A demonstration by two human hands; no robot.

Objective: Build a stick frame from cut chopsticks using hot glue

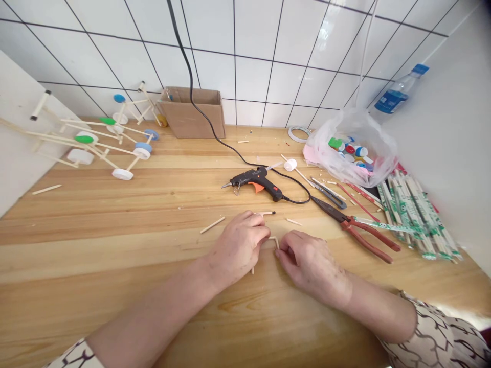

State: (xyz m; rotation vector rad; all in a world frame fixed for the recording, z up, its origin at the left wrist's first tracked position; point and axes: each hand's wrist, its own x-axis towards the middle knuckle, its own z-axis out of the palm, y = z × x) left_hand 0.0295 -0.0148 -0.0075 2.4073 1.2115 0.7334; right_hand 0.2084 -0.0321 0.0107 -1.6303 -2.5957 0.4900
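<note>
Left hand (238,249) with fingers (255,221) curled closed around thin pale wooden sticks (273,240); right hand (312,268) just beside, fingers (283,254) nearly shut, pinching the sticks' bent end; all on the honey-coloured wooden tabletop (115,225), near a black-and-orange hot glue gun (255,181).

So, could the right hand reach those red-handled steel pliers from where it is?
Probably yes: the right hand lies just left of the pliers' handles, with nothing but bare wooden bench between.

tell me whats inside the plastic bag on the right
The clear plastic bag holds bottle caps in green, red, blue and white. Whatever lies beneath them is hidden by the crumpled plastic, so how many caps there are cannot be seen.
</note>
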